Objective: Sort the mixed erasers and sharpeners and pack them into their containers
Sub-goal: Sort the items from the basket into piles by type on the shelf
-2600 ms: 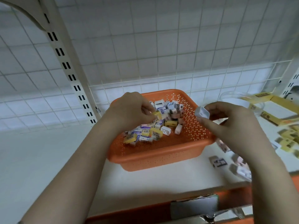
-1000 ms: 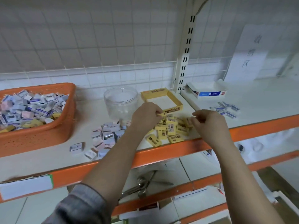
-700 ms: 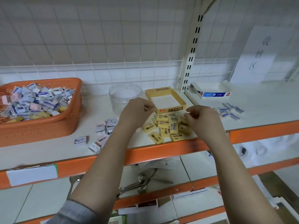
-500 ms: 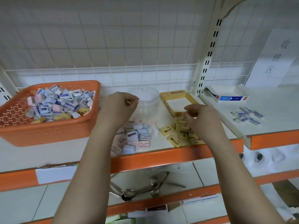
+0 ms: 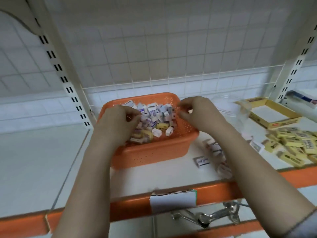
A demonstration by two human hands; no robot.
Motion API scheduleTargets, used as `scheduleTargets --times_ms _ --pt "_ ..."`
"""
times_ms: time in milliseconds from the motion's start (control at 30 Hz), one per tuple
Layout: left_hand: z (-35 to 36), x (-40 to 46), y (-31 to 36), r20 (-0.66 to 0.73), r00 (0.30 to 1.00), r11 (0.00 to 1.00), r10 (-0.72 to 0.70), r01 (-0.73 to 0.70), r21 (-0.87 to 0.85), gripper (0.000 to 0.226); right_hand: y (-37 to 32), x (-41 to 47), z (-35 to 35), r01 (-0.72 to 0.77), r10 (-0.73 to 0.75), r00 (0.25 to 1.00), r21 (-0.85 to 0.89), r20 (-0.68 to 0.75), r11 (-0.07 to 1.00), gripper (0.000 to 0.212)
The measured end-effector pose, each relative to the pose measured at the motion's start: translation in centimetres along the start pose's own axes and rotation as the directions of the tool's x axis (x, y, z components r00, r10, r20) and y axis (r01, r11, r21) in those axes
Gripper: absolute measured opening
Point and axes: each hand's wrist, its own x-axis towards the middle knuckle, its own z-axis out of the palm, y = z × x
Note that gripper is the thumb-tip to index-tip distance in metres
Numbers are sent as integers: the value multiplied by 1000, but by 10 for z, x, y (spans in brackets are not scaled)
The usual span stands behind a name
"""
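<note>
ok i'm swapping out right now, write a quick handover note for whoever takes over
Left hand: fingers curled, down in the mixed pile in the orange basket; whether it holds anything is hidden.
Right hand: fingers curled over the basket's right rim; any catch is blurred.
Done: yellow erasers heaped on the shelf right, by their empty yellow box; a white-wrapped pile beside the basket.
Left: basket pile still large; nothing is boxed.

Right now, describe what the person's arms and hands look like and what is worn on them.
Both forearms are bare. The left hand and right hand wear no gloves; no rings or watch are visible. Only a grey sleeve cuff shows, at the right arm's lower edge.
</note>
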Motion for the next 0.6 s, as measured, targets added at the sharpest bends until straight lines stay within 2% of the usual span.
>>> scheduleTargets --times_ms 133,300,433,600 --pt "-10 0 -25 27 1000 1000 -8 7 3 19 -22 36 20 94 -56 980 -194 190 976 30" --pt "-16 -1 -39 10 1000 1000 -29 29 -3 18 -32 59 48 188 15 904 -428 427 884 21" --pt "-17 -1 -43 5 999 999 -41 41 2 19 -32 73 57 250 29 874 -500 486 829 20" --pt "-17 -1 -47 11 998 998 -60 60 10 21 -31 74 66 298 5 877 -552 480 779 15"
